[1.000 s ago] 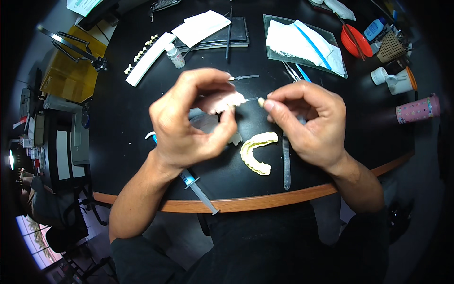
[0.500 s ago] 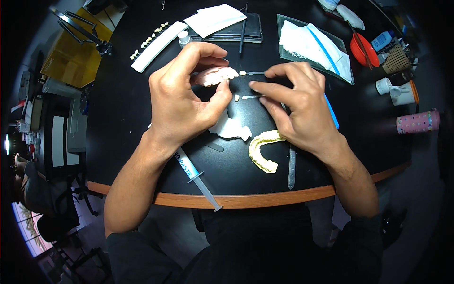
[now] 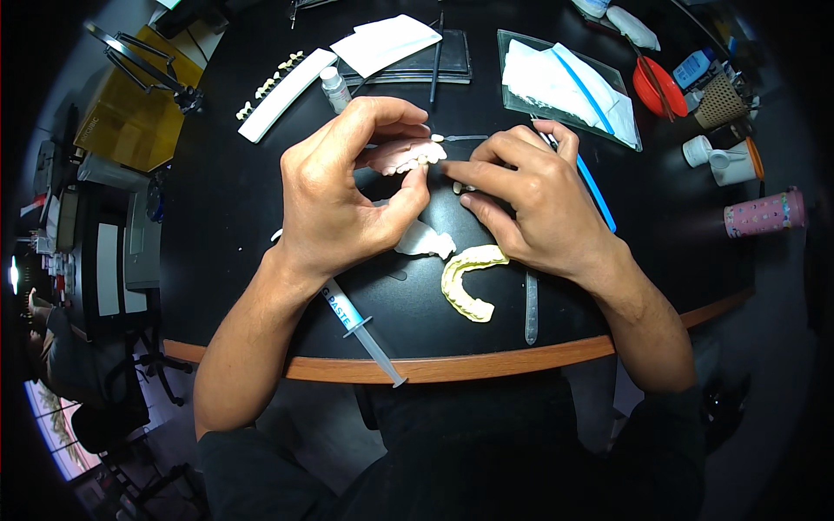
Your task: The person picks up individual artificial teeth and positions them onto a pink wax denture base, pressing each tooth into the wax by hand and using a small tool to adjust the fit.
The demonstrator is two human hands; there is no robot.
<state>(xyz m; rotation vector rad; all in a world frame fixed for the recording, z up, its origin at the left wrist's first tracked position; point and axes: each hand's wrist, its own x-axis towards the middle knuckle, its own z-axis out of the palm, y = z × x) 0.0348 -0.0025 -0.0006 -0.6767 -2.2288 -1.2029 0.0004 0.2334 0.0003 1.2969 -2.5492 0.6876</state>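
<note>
My left hand [image 3: 323, 178] is closed round a pale pink dental model [image 3: 401, 156], thumb below and fingers above, with its row of teeth facing right. Close beside it, my right hand [image 3: 549, 193] has its thumb and fingers together on a small tooth shade tab [image 3: 458, 187]; most of the tab's stem is hidden by the fingers. Another shade tab [image 3: 460, 137] lies on the table just beyond, its stem running toward my right fingers. Below the hands rest a yellow dental arch cast [image 3: 455, 291] and a white crumpled-looking piece [image 3: 426, 240], partly covered by my left hand.
A paste syringe [image 3: 360, 330] overhangs the wooden table edge [image 3: 452, 364]. A spatula [image 3: 532, 308] lies near my right wrist. Farther back are a white shade holder [image 3: 287, 97], a small bottle [image 3: 334, 89], a glass slab [image 3: 627, 137], a red bowl [image 3: 647, 89] and a pink tumbler [image 3: 764, 214].
My right fingers have closed in on the nearer shade tab, which has shifted right toward the hand. The hands are slightly closer together. The whole view has shifted a little.
</note>
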